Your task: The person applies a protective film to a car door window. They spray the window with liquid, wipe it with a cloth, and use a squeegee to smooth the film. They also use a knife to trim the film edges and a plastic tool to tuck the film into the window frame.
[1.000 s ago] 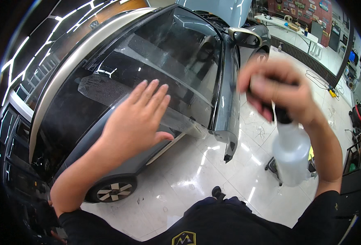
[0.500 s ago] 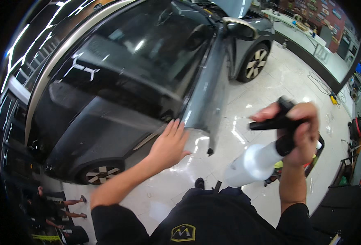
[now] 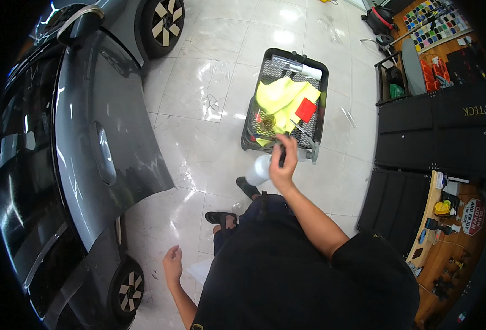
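Middle of the frame, bottle [image 3: 258, 170]: white with a black head, held above the floor [image 3: 196, 143], its base toward the lower left; how far it truly tilts I cannot tell from above.
Right hand [image 3: 285, 168]: wrapped around the bottle's head, just beside the lower end of the cart [image 3: 324, 82]; finger placement is blurred, so whether one rests on the trigger is unclear.
Left hand [image 3: 172, 264]: lower left, holding nothing, fingers loosely bent, well apart from the right and nearest the rear wheel [image 3: 128, 289].
Cart: above centre, carrying a yellow cloth [image 3: 279, 96] and a red card [image 3: 306, 110]; a grey nozzle [image 3: 314, 152] sits at its lower right corner.
Grip: the head looks a sound place to hold; I would wrap the neck firmly and leave the trigger unsqueezed over the cloth.
Bottle's path: best base-down and slow, well away from the grey nozzle, which it could knock.
Door [image 3: 135, 159]: left of centre, its edge jutting over the floor; elbows and bottle should pass wide of it.
Shoe [image 3: 247, 188]: just under the bottle in view, so drips could make footing slick.
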`<move>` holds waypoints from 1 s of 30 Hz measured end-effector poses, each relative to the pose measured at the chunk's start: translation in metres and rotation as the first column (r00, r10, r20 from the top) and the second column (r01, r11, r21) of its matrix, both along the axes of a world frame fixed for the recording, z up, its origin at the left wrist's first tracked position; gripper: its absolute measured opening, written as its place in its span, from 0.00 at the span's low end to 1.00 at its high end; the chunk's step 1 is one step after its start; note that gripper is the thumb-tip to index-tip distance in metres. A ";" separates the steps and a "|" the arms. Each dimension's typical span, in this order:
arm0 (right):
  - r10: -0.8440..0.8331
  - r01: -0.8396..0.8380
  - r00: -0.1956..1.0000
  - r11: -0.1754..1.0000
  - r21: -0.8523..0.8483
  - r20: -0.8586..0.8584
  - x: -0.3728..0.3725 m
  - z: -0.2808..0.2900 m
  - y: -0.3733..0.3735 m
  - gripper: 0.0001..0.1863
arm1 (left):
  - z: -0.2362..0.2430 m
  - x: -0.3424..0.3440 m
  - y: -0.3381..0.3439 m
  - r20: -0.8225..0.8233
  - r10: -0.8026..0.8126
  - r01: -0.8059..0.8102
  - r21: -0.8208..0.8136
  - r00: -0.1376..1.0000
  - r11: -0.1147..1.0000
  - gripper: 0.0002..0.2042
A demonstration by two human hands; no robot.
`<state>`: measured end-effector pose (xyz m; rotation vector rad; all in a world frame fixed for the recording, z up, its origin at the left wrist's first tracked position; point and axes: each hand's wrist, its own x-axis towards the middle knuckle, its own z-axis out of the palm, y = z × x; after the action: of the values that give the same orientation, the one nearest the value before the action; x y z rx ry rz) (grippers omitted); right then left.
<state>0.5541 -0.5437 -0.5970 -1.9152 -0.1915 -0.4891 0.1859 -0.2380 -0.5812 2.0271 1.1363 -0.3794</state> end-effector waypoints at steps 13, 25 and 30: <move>-0.169 -0.193 0.874 0.741 -0.643 -0.456 0.031 -0.076 -0.076 0.38 | -0.085 -0.071 -0.025 -0.105 0.236 -0.255 -0.238 0.966 0.937 0.18; -0.484 -0.084 0.648 0.722 -0.687 -0.588 0.229 -0.163 -0.107 0.39 | -0.049 -0.113 -0.051 -0.005 0.418 -0.417 -0.086 0.908 0.905 0.16; -0.189 -0.151 0.773 0.872 -0.465 -0.606 0.259 -0.235 -0.126 0.20 | -0.001 -0.167 -0.065 -0.090 0.347 -0.335 0.132 0.933 0.933 0.16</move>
<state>0.8136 -0.6695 -0.8323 -2.4774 0.1761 0.2624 0.0190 -0.3030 -0.5822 1.8728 1.5826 -0.2577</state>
